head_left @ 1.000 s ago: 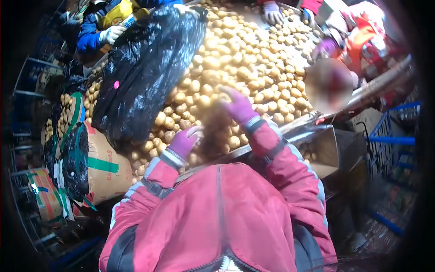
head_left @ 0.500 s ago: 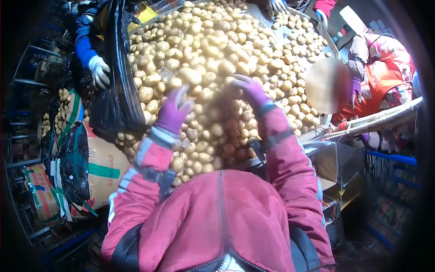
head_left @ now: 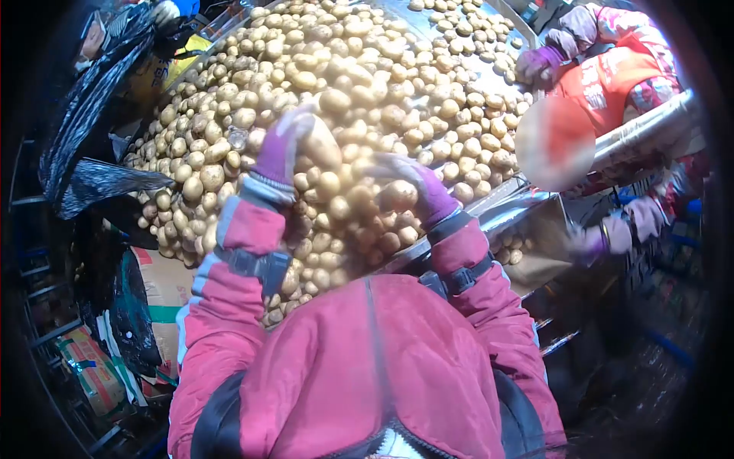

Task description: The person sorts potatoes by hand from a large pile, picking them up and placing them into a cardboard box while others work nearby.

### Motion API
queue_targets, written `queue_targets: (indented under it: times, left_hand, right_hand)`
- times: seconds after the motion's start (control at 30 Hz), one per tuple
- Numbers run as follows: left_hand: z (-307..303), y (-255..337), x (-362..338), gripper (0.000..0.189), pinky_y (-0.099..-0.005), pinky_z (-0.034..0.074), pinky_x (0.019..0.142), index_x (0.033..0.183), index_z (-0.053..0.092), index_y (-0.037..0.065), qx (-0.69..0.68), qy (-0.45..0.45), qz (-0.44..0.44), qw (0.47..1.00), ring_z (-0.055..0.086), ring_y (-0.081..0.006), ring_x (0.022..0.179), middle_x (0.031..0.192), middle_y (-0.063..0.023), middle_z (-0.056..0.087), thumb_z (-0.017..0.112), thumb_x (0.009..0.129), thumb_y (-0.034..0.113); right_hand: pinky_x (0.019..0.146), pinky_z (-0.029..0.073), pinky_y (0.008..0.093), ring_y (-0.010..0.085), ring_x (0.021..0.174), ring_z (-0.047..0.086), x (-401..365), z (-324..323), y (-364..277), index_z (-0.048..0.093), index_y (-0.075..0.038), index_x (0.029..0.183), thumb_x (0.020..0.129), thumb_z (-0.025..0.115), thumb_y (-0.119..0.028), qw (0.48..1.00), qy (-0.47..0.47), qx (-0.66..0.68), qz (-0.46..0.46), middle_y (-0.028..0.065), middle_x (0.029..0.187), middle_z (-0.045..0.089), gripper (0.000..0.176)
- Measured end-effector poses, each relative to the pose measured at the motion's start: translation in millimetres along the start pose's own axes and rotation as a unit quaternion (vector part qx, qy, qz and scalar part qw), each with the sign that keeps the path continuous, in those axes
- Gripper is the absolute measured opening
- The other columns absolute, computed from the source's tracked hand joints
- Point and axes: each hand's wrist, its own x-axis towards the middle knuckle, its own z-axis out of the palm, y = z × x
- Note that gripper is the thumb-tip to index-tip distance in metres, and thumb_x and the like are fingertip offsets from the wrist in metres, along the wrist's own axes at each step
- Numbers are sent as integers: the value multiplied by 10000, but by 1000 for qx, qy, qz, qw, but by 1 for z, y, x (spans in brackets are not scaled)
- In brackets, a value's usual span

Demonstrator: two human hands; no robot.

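Note:
Both my hands wear purple-and-grey gloves and work over a large heap of potatoes (head_left: 229,115). My left hand (head_left: 283,149) curls around the left side of a large blurred potato (head_left: 322,147), its fingertips near the top of it. Across from it, my right hand (head_left: 424,187) bends over another potato (head_left: 398,196) that lies against its palm. Those fingers reach left and are smeared by motion; the right thumb is hidden. Between my hands more potatoes (head_left: 336,208) show, some blurred.
A metal edge (head_left: 489,200) borders the heap at right. Beyond it a co-worker in a red apron (head_left: 612,80) has one gloved hand (head_left: 540,66) by the potatoes and another (head_left: 589,243) lower, blurred. At left are a black plastic bag (head_left: 84,164) and cardboard boxes (head_left: 164,287).
My left hand has moved up and now has a large potato at its fingers. My right hand has shifted slightly down-left. The black bag and blue-sleeved arm have moved away left; the view has turned.

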Motion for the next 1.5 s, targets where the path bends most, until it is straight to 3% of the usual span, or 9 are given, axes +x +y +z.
queue_targets:
  times: [0.27,0.37,0.53,0.63,0.8,1.27,1.37,1.43,1.5]
  left_hand:
    - [115,5,-84,449,-366,474,1009,1319,568,-7,16,-43,-50,998,632,-269,1109,1199,-179,657,557,973,278]
    - [136,-21,-99,525,-423,462,1025,1411,485,-20,165,-60,108,979,605,-347,1178,1338,-253,578,532,986,285]
    - [170,31,-102,659,-375,332,1164,1517,327,-54,51,-247,-48,966,429,-272,1391,1497,-201,458,453,1048,390]
    - [190,75,-104,604,-348,382,1121,1521,341,-36,-114,-318,-182,924,500,-220,1309,1460,-155,493,464,1049,319]
    - [215,-32,-109,513,-319,437,1056,1482,443,-3,-95,-359,-92,924,558,-182,1226,1356,-106,578,472,1065,296]
    - [253,-18,-132,505,-317,494,978,1433,491,-32,-16,-433,-85,897,632,-196,1085,1228,-125,647,484,1050,297]
    - [243,-15,-135,483,-333,496,988,1407,520,-37,-5,-425,-75,902,629,-204,1133,1210,-136,659,495,1044,280]
    - [224,-29,-136,462,-333,493,987,1410,525,-11,83,-421,105,897,627,-203,1133,1231,-134,656,482,1055,281]
    - [220,-9,-149,461,-329,489,988,1411,529,2,60,-391,11,918,622,-202,1139,1245,-131,654,484,1059,298]
  right_hand:
    - [1051,447,398,236,1200,591,-41,16,2,588,-61,1343,981,613,-231,986,-79,-147,-21,132,1361,600,401]
    - [991,461,339,183,1130,582,-67,-6,55,594,-25,1275,1053,490,-256,929,-70,-310,-191,67,1243,630,337]
    - [813,537,305,165,924,648,-114,-28,60,618,-28,1171,1034,515,-235,987,54,148,25,56,1114,668,269]
    - [769,559,323,203,885,663,-147,-41,32,637,4,1120,1007,561,-350,990,-5,114,-88,102,1022,684,379]
    - [791,608,402,266,1029,686,-284,-80,36,544,27,1323,994,590,-399,931,286,212,-75,154,1173,675,541]
    - [818,607,430,334,983,708,-658,-229,84,523,-12,1363,977,616,-376,647,734,152,-137,202,1200,671,539]
    - [858,595,420,327,1019,703,-653,-253,80,528,-12,1371,988,598,-369,648,742,112,-126,199,1219,670,528]
    - [884,586,413,323,1044,700,-611,-265,83,531,-13,1377,995,586,-364,692,711,75,-105,197,1231,670,522]
    - [911,574,402,317,1070,692,-554,-270,89,533,-14,1384,1004,572,-353,753,656,-15,-57,194,1251,664,511]
